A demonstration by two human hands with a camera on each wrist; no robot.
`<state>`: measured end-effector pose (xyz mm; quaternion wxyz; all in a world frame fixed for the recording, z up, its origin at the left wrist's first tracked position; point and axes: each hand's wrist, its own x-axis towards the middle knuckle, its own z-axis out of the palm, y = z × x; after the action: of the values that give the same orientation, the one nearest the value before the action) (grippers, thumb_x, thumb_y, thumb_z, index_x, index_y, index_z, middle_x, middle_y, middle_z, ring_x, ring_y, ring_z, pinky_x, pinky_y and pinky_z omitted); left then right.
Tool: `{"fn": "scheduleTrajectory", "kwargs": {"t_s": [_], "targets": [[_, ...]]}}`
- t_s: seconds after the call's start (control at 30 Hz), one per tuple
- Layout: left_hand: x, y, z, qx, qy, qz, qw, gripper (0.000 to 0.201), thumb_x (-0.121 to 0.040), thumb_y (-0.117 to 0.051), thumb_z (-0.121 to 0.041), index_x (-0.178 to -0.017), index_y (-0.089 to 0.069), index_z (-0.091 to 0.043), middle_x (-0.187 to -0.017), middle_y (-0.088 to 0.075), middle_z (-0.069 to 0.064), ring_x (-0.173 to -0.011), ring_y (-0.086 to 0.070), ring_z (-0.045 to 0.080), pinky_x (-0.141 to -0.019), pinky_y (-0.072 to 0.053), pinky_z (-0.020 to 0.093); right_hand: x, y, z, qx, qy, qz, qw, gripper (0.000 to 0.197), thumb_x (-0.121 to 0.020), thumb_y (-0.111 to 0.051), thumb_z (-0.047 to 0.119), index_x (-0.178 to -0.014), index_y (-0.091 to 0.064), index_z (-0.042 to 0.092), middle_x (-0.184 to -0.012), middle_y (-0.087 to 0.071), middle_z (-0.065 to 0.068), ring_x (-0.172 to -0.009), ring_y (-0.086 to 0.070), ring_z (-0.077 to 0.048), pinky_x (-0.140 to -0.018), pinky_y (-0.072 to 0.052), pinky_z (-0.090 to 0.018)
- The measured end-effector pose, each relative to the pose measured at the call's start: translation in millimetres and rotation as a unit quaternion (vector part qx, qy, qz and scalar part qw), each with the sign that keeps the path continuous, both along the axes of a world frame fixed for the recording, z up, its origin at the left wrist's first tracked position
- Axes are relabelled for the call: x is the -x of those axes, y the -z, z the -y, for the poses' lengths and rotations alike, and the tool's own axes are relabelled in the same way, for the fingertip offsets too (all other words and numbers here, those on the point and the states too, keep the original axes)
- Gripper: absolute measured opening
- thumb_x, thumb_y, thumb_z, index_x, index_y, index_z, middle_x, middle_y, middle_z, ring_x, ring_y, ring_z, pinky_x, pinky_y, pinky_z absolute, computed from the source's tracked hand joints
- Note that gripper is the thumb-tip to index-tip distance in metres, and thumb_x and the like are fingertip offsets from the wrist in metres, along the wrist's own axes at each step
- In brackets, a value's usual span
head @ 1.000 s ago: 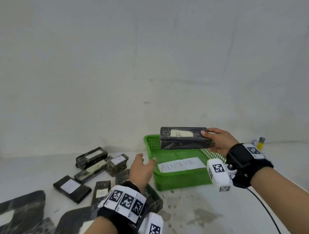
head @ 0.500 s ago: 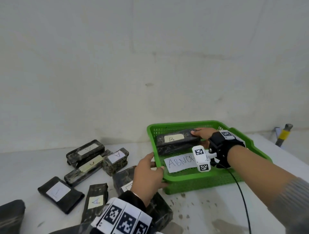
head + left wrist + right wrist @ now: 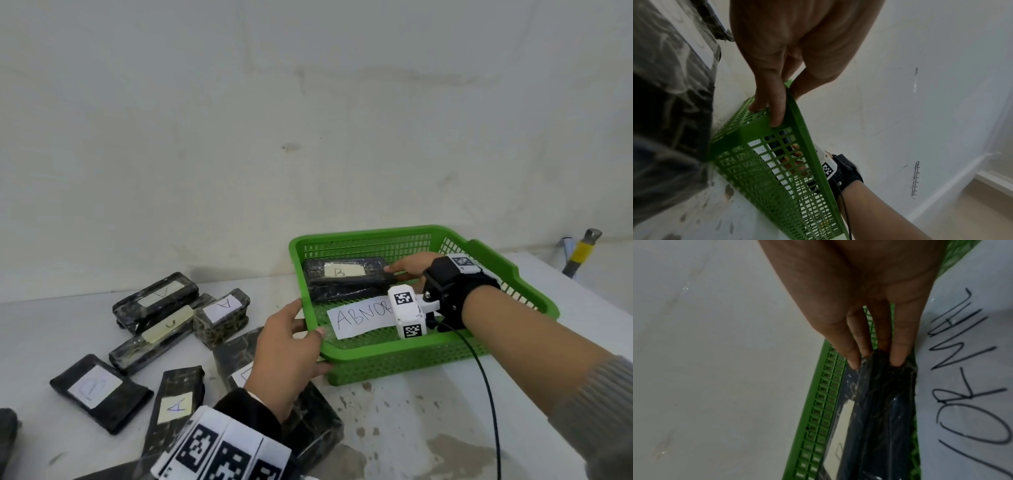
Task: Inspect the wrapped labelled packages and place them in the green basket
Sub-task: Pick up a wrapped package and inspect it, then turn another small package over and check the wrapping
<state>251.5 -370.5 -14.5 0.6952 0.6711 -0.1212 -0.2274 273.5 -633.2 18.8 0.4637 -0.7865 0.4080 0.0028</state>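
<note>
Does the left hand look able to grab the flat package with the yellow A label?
Probably, once it lets go: the left hand grips the green basket rim now. The flat A package lies uncovered on the table near that hand.

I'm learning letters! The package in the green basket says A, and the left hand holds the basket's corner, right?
No: the head view shows B, not A, on the package. The left hand holds the green basket by its corner.

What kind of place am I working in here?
Probably a makeshift sorting bench: a stained white table against a bare wall, lettered wrapped packages, and a green basket holding a handwritten sign.
</note>
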Motion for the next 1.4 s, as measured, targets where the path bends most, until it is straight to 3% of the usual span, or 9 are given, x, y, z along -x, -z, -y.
{"fn": "scheduleTrajectory", "kwargs": {"t_s": [0.1,0.17,0.27,0.4,0.5,0.6,0.83,1.2,1.4], "targets": [[2.0,-0.5,0.9,0.013,-0.004,-0.010,1.000,0.050,-0.097,-0.052,0.004,-0.144,-0.046,-0.014,-0.119,-0.063,0.016,-0.088,-0.070,0.026,-0.056,-0.060,0.029,0.8,-8.7,-3.0,-0.006,-0.017,-0.011,1.000,0.020,-0.096,-0.062,0.018,-0.107,-0.059,0.001,-0.102,-0.064,-0.009,-0.077,-0.059,-0.018,-0.053,-0.053,-0.026],[3.4,-2.4,1.6,0.010,-0.009,-0.014,1.000,0.052,-0.097,-0.052,0.005,-0.146,-0.044,-0.013,-0.119,-0.063,0.017,-0.088,-0.069,0.026,-0.055,-0.060,0.029,6.1,-21.4,-10.2,-0.007,-0.027,-0.011,1.000,0.024,-0.099,-0.057,0.018,-0.118,-0.055,0.003,-0.121,-0.060,-0.011,-0.079,-0.056,-0.017,-0.047,-0.048,-0.024],[6.3,-4.8,0.6,0.004,-0.022,-0.026,0.999,0.052,-0.098,-0.051,0.006,-0.145,-0.043,-0.012,-0.119,-0.064,0.019,-0.093,-0.068,0.031,-0.054,-0.061,0.030,12.4,-36.1,-12.1,0.008,-0.019,0.018,1.000,0.048,-0.099,-0.058,0.020,-0.142,-0.043,0.002,-0.148,-0.043,-0.015,-0.102,-0.055,-0.022,-0.058,-0.048,-0.029],[7.2,-8.5,0.4,-0.018,-0.045,-0.029,0.998,0.053,-0.094,-0.057,0.007,-0.143,-0.043,-0.008,-0.119,-0.062,0.024,-0.102,-0.066,0.039,-0.074,-0.062,0.046,31.8,-54.0,-15.5,-0.053,0.025,0.080,0.995,0.041,-0.094,-0.066,0.015,-0.131,-0.053,0.004,-0.130,-0.058,-0.012,-0.108,-0.063,-0.025,-0.090,-0.052,-0.043],[7.6,-15.6,-1.1,-0.023,-0.055,-0.046,0.997,0.056,-0.093,-0.062,0.001,-0.144,-0.038,-0.002,-0.116,-0.061,0.022,-0.108,-0.062,0.041,-0.084,-0.058,0.050,56.6,-67.5,-30.1,-0.107,0.012,0.098,0.989,0.016,-0.095,-0.063,0.014,-0.109,-0.062,0.007,-0.094,-0.060,-0.009,-0.075,-0.055,-0.019,-0.074,-0.049,-0.036],[14.4,-28.0,-13.5,-0.007,-0.070,-0.065,0.995,0.056,-0.096,-0.062,-0.008,-0.144,-0.036,0.000,-0.116,-0.055,0.023,-0.111,-0.057,0.040,-0.079,-0.056,0.042,85.2,-76.1,-51.0,-0.140,-0.021,0.115,0.983,0.011,-0.098,-0.059,0.013,-0.087,-0.058,0.009,-0.086,-0.058,-0.009,-0.071,-0.054,-0.018,-0.062,-0.047,-0.027],[73.6,-49.1,-78.2,0.031,-0.059,0.007,0.998,0.008,-0.099,-0.050,-0.001,-0.103,-0.055,0.003,-0.083,-0.058,0.017,-0.065,-0.061,0.026,-0.047,-0.055,0.025,162.3,-70.8,-127.6,-0.155,-0.085,0.145,0.974,0.005,-0.096,-0.060,0.011,-0.092,-0.058,0.010,-0.080,-0.061,-0.007,-0.062,-0.053,-0.013,-0.054,-0.046,-0.019],[167.8,-27.3,-179.1,-0.038,0.000,0.052,0.998,0.009,-0.098,-0.055,-0.004,-0.095,-0.063,-0.003,-0.082,-0.067,0.012,-0.062,-0.066,0.019,-0.055,-0.060,0.025,241.8,28.1,-229.1,-0.108,-0.120,0.046,0.986,0.028,-0.089,-0.072,0.022,-0.111,-0.056,0.017,-0.092,-0.051,-0.005,-0.065,-0.049,-0.015,-0.053,-0.052,-0.024],[175.8,-18.2,-191.4,-0.017,0.002,0.028,0.999,0.009,-0.098,-0.055,-0.003,-0.094,-0.063,-0.003,-0.085,-0.067,0.015,-0.066,-0.066,0.021,-0.055,-0.059,0.024,244.4,44.9,-244.6,-0.168,-0.089,0.134,0.973,0.022,-0.087,-0.069,-0.004,-0.087,-0.052,0.011,-0.084,-0.062,-0.014,-0.051,-0.066,-0.017,-0.053,-0.058,-0.033]]}}
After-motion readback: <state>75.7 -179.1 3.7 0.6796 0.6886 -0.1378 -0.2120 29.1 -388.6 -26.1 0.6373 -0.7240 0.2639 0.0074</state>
